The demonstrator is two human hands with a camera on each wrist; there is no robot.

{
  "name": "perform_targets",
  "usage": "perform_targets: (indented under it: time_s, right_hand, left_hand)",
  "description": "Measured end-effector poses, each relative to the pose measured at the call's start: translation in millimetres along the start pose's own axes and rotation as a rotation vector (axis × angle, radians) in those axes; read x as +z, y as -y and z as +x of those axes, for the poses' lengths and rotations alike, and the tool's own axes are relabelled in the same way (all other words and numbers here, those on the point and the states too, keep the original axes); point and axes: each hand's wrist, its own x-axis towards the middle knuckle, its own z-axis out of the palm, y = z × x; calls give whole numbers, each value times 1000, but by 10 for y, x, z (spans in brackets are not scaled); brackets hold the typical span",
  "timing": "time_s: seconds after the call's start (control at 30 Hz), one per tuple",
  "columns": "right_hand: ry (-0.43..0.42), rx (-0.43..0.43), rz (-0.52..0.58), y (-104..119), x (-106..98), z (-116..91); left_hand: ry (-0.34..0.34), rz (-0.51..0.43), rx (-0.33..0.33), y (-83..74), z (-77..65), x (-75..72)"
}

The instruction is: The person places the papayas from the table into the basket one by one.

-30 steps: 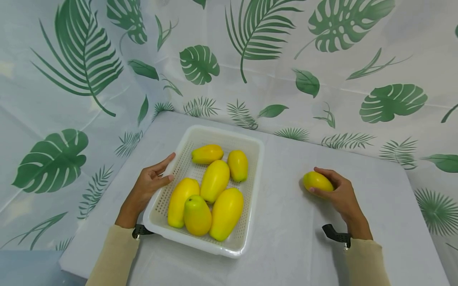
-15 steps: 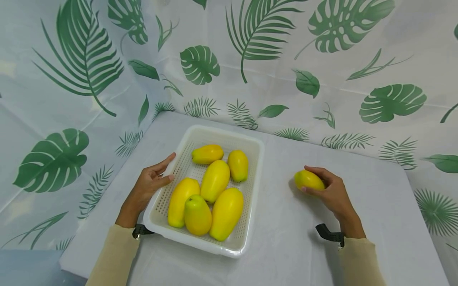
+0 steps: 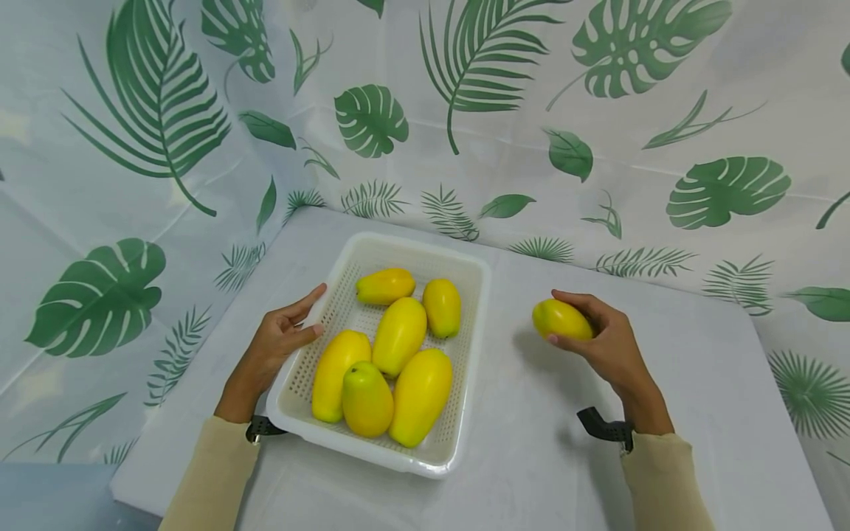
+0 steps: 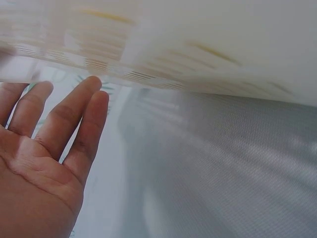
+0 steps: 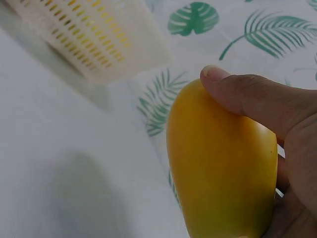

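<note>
My right hand (image 3: 611,343) holds a yellow papaya (image 3: 561,318) above the table, right of the basket. In the right wrist view the thumb lies along the papaya's (image 5: 220,168) upper side, and its lower end turns greenish. A white perforated plastic basket (image 3: 477,354) stands left of the middle with several papayas (image 3: 400,337) in it. One papaya (image 3: 367,400) near its front is green at the stem end. My left hand (image 3: 268,346) grips the basket's left rim, thumb over it. The left wrist view shows the fingers (image 4: 67,111) under the rim, outside the basket wall.
A white cloth covers the table (image 3: 524,457). Behind it and to the left hang white sheets printed with green leaves (image 3: 372,122). Each wrist wears a black strap (image 3: 600,426).
My right hand has moved left towards the basket with the papaya and lifted it off the table; its shadow now lies apart from it. The left hand and the basket stay in place.
</note>
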Motion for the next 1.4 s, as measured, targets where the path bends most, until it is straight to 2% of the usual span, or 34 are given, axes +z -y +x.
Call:
perform_targets:
  time_s: [0.57, 0.73, 1.4]
  right_hand:
    - [26, -153, 97, 558, 157, 123]
    - [50, -177, 126, 667, 213, 161]
    - [138, -268, 104, 1003, 445, 318]
  left_hand:
    - [-10, -3, -5, -1, -8, -7]
    - [-12, 4, -9, 4, -7, -4]
    - [3, -12, 10, 6, -4, -6]
